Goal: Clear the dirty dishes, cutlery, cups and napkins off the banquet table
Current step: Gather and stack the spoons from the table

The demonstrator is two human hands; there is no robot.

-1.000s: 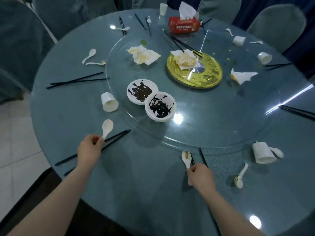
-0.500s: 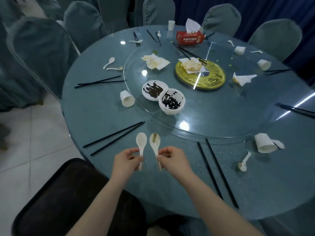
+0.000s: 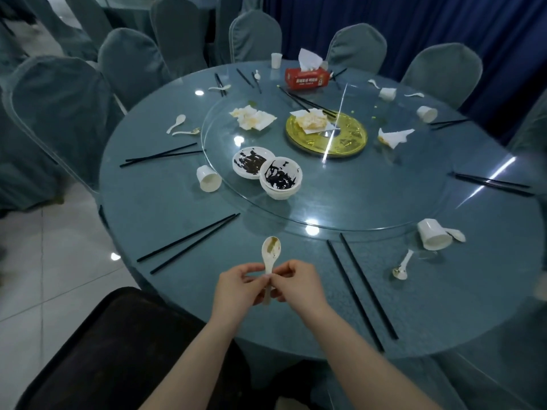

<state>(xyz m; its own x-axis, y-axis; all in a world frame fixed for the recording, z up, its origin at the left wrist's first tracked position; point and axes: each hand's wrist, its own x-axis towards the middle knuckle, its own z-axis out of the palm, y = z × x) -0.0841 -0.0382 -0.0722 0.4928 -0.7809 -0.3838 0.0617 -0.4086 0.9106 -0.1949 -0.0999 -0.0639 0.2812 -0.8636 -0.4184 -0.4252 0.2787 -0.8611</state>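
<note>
Both hands meet on one white spoon (image 3: pixel 270 255): our left hand (image 3: pixel 236 288) pinches the handle from nine o'clock, our right hand (image 3: pixel 296 287) from three o'clock, each grip narrow and closed on it. Whether a second spoon sits nested under the first, we cannot tell; only one smeared bowl shows above the fingers.

Largest first: the round worktop (image 3: pixel 165 202) carries a glass turntable (image 3: pixel 370 196) at its centre. On the turntable, a gold plate (image 3: pixel 349 140) lies toward one o'clock, two sauce-streaked bowls (image 3: pixel 266 170) touch each other toward seven o'clock, and crumpled napkins (image 3: pixel 251 118) lie toward eleven. A tissue box (image 3: pixel 307 78) stands at twelve o'clock on the worktop. A tipped cup (image 3: pixel 208 179) rests at nine o'clock against the turntable's rim, another cup (image 3: pixel 433 235) at four o'clock, with a small spoon (image 3: pixel 402 266) near it. Pairs of black chopsticks (image 3: pixel 189 242) lie at seven and five o'clock, nearest us.

We judge the step to be gathering cutlery, early in the clearing. Next, one hand should take the whole handle so the other is free for the chopsticks. Both forearms angle inward, wrists raised, hands held above the worktop's six o'clock edge.
</note>
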